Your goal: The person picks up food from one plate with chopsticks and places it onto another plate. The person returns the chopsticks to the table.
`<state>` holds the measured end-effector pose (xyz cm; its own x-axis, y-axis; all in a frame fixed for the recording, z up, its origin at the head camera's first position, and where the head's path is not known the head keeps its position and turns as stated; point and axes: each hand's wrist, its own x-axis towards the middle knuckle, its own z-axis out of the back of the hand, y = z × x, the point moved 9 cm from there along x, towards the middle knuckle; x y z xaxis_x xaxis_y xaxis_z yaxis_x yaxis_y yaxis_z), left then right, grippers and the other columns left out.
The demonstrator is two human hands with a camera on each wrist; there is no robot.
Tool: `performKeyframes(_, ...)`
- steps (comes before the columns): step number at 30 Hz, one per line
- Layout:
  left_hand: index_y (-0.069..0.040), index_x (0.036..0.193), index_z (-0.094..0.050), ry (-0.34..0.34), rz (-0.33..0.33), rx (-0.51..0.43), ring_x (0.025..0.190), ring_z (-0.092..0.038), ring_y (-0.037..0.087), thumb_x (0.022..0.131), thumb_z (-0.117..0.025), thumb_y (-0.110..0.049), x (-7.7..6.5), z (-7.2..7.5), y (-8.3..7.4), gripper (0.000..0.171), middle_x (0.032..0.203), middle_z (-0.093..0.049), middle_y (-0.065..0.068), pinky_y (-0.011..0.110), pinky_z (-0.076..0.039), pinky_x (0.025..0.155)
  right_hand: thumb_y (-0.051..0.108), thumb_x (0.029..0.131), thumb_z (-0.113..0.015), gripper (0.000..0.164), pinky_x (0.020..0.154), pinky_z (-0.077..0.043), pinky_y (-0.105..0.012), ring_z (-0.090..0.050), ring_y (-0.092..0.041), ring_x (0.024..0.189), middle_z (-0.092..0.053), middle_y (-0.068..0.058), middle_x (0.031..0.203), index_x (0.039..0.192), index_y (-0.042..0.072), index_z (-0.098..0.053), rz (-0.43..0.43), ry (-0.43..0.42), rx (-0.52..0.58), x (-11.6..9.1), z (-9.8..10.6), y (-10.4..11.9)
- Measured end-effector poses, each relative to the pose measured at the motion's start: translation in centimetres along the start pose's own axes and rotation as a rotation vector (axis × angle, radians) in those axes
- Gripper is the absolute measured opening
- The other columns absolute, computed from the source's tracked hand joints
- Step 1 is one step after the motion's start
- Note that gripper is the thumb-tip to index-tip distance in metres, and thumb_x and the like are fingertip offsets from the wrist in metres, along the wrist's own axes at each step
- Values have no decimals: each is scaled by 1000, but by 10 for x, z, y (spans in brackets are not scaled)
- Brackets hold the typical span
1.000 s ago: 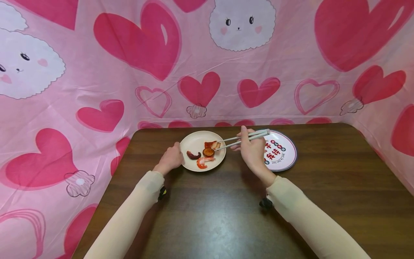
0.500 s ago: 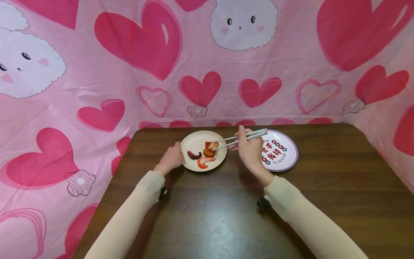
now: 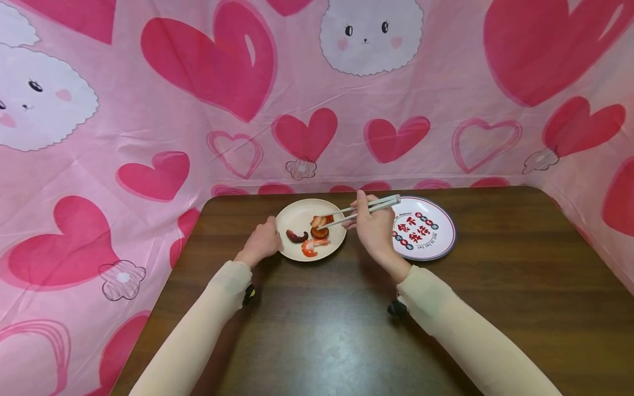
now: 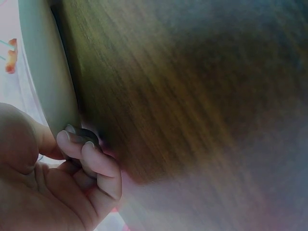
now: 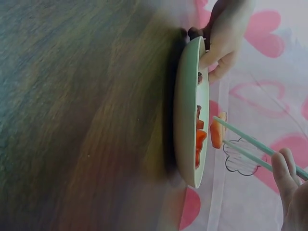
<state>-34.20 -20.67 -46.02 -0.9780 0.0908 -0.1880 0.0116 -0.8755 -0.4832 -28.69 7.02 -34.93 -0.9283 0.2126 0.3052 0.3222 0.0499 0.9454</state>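
Note:
My right hand holds a pair of pale green chopsticks that reach left over a cream plate. Between their tips is a red-and-white piece of food, raised above the rim in the right wrist view. In the head view it overlaps a round brown mushroom-like piece. A dark red curled tentacle and an orange-and-white shrimp lie on the plate. My left hand grips the plate's left edge; in the left wrist view its fingers curl under the rim.
A white plate with a blue rim and red lettering stands on the right, partly behind my right hand. The brown wooden table ends at the back and left against a pink heart-patterned cloth.
My right hand has moved a little left, bringing the chopsticks and the red-and-white piece left across the plate. More of the white plate shows. My left hand stays on the rim.

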Motion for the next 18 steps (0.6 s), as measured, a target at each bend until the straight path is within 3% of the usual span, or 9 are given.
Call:
performKeyframes(7, 8, 136, -44, -7, -4, -1, 83, -62, 30, 103, -53, -9, 1, 0, 3, 39, 103, -65, 21, 44, -54, 81, 13, 112, -51, 35, 57, -57, -53, -67, -60, 66, -67, -8, 65, 91, -13, -64, 10, 11, -12, 2, -8, 0)
performKeyframes(12, 8, 137, -44, -7, -2, -4, 83, -63, 30, 102, -54, -8, 1, 1, 4, 40, 105, -65, 22, 45, -55, 82, 8, 111, -51, 33, 57, -57, -54, -66, -60, 66, -69, -14, 65, 91, -15, -63, 1, 18, -11, 5, -13, -3)
performKeyframes(18, 7, 135, -46, -10, 1, -5, 85, -64, 31, 101, -56, -8, 1, 0, 1, 38, 106, -66, 22, 45, -55, 83, 8, 111, -50, 33, 54, -56, -54, -66, -59, 63, -68, -22, 64, 91, -14, -64, 7, 13, -18, 15, -16, -27)
